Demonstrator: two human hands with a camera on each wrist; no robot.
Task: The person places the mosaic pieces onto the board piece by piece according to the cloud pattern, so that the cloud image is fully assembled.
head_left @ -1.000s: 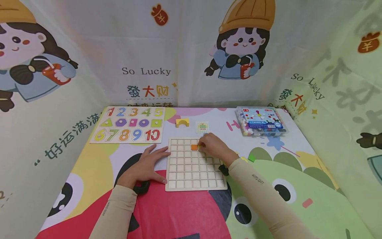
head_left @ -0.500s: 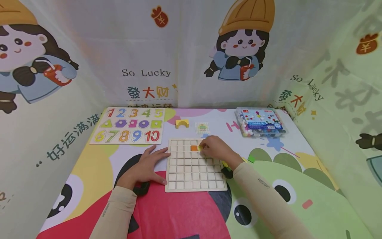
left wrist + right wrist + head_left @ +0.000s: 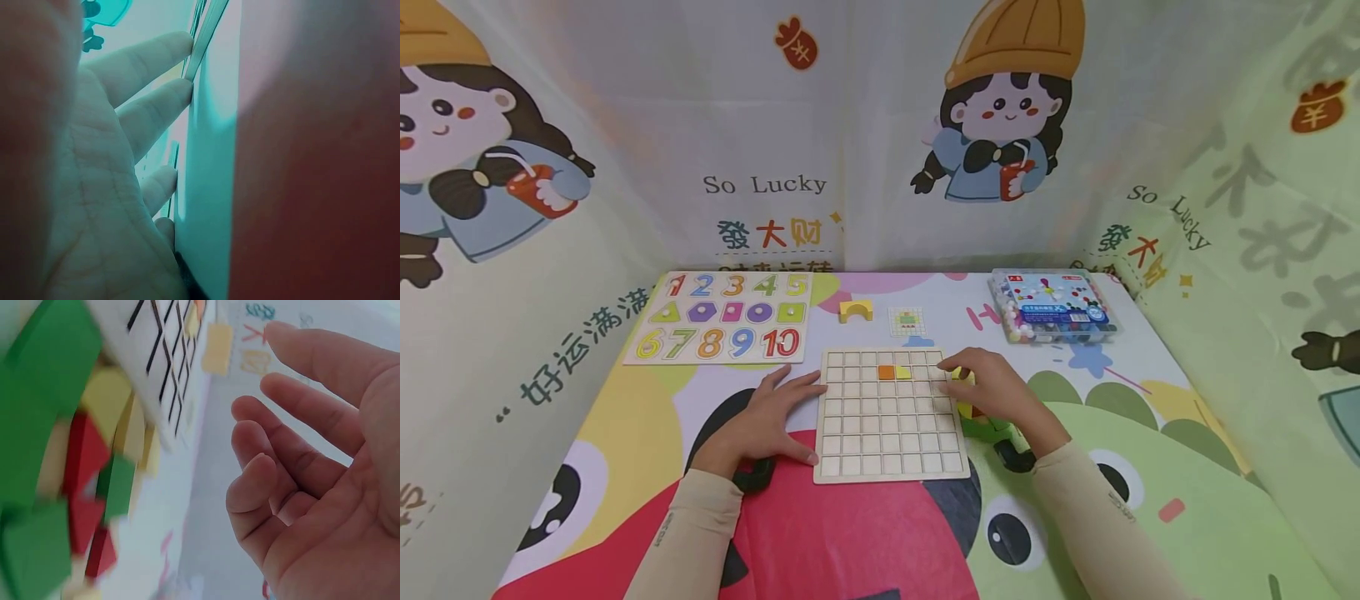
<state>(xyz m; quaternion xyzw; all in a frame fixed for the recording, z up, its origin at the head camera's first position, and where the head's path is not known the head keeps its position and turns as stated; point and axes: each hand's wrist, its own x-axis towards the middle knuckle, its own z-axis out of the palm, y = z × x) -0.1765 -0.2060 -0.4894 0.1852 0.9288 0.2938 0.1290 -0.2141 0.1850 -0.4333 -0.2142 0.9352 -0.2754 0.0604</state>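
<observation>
A wooden grid board (image 3: pixel 872 421) lies in front of me. An orange square tile (image 3: pixel 887 372) and a yellow square tile (image 3: pixel 903 372) sit side by side in its second row from the back. Spread fingers of my left hand (image 3: pixel 756 429) touch the board's left edge, thumb near the front corner. My right hand (image 3: pixel 1000 392) is by the board's right edge, fingers loosely bent and holding nothing. Under it, partly hidden, is a pile of blocks (image 3: pixel 988 427). In the right wrist view green blocks (image 3: pixel 119 487), red blocks (image 3: pixel 85 450) and yellowish ones show beside the board.
A number and shape puzzle board (image 3: pixel 717 318) lies at the back left. Behind the grid board are a yellow arch block (image 3: pixel 856 309) and a small pattern card (image 3: pixel 907 322). A clear plastic box (image 3: pixel 1052 307) of coloured pieces stands at the back right.
My right hand let go of the yellow tile, now uncovered beside the orange one, and moved right to the board's edge. The left hand stayed in place.
</observation>
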